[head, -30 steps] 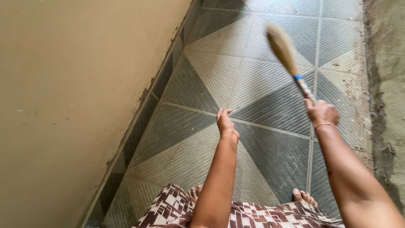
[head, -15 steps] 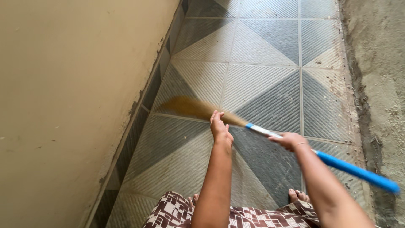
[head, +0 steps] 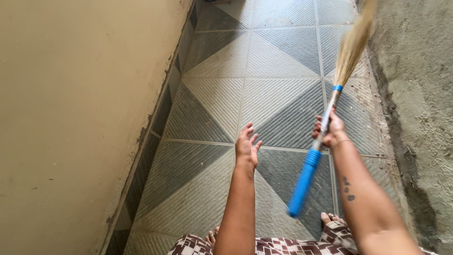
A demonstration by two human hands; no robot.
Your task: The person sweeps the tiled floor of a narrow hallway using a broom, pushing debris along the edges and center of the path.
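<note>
Your right hand (head: 330,130) kept a closed grip on the broom (head: 325,127); your left hand (head: 246,146) hung open-fingered over the floor (head: 278,56).

Grey-and-pale triangle-patterned floor tiles (head: 264,94) are bounded by a beige plastered wall (head: 80,108) on the left – dark skirting tiles (head: 163,113) along its base – and rough bare concrete (head: 415,94) on the right.

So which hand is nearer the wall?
Left. The left hand hangs empty over the tiles, apart from the wall; the right hand grips the broom farther away.
</note>
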